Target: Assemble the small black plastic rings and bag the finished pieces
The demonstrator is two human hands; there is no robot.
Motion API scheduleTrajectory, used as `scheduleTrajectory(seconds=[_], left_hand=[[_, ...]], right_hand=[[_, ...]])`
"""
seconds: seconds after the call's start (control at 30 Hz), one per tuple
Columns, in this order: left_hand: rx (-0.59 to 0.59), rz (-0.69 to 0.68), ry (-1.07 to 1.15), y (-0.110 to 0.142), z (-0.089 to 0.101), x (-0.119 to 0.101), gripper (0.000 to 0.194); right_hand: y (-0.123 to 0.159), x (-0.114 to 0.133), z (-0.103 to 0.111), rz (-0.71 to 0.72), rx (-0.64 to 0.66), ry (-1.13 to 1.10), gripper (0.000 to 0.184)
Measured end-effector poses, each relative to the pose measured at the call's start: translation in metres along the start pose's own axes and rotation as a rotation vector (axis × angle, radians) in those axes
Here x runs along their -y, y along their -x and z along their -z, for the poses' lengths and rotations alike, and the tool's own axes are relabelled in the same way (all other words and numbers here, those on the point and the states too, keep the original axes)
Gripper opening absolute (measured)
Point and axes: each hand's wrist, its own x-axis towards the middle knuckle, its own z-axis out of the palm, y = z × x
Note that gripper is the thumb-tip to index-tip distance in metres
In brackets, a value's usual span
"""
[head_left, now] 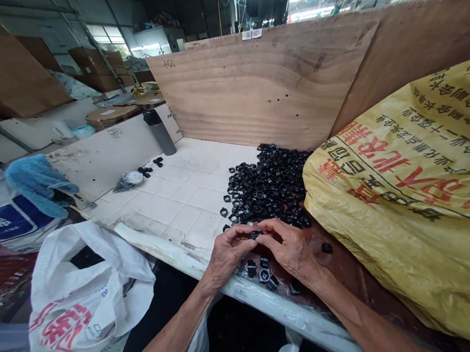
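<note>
Between the fingertips of both hands is a small black plastic part [256, 234], partly covered by the fingers. My left hand [228, 252] pinches it from one side. From the other side my right hand [287, 248] closes on the same part. Just beyond the hands lies a large heap of black plastic rings [268, 184], a few of them loose at its left edge. Below the hands, close to the table's front edge, sit several black plastic pieces [264, 274]; one shows a round, spoked face. Another black piece [326, 248] lies right of my right wrist.
A yellow woven sack [407, 195] takes up the right side. A wooden board [260, 87] walls the back of the white worktable [179, 191]. A dark bottle [160, 133] stands at the back left, near a small plastic bag [128, 180]. White bags [84, 280] hang at the left.
</note>
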Motion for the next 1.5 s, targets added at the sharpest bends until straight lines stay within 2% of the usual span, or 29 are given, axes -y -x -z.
scheduleTrajectory(seconds=[0.13, 0.2, 0.33, 0.47, 0.67, 0.87, 1.17, 1.33, 1.4, 1.5], left_hand=[[-0.005, -0.077, -0.013, -0.0014, 0.0008, 0.0051, 0.023], [-0.009, -0.088, -0.010, -0.0022, 0.0008, 0.0060, 0.022], [-0.017, -0.057, 0.014, -0.0015, -0.0012, 0.0025, 0.023], [0.021, 0.000, 0.059, -0.0002, -0.0020, 0.0000, 0.027], [-0.022, -0.127, -0.035, -0.0028, -0.0006, 0.0006, 0.022], [-0.035, -0.007, 0.046, -0.0013, -0.0019, -0.0022, 0.028], [-0.008, -0.066, 0.037, -0.0008, 0.0026, 0.0066, 0.025], [-0.061, -0.156, 0.002, -0.0016, 0.0000, 0.0042, 0.022], [-0.077, -0.152, 0.007, -0.0019, 0.0001, 0.0020, 0.023], [-0.078, -0.100, 0.057, -0.0017, 0.0003, -0.0012, 0.024]], right_hand=[[0.0008, 0.0008, -0.0018, 0.035, 0.018, 0.035, 0.004], [0.0012, 0.0019, -0.0019, 0.048, 0.022, 0.036, 0.007], [0.0015, 0.0039, -0.0003, 0.049, 0.033, 0.011, 0.015], [0.0010, 0.0030, 0.0012, 0.002, 0.023, 0.000, 0.012], [0.0002, -0.0004, 0.0010, -0.008, 0.029, -0.027, 0.013], [0.0022, 0.0019, 0.0023, 0.056, 0.026, -0.012, 0.020], [0.0018, 0.0073, 0.0000, 0.104, 0.012, 0.017, 0.021], [0.0019, 0.0048, 0.0007, -0.031, -0.026, -0.044, 0.015], [0.0014, 0.0030, 0.0019, -0.090, -0.068, -0.083, 0.012], [0.0008, 0.0021, 0.0034, -0.093, -0.088, -0.097, 0.012]])
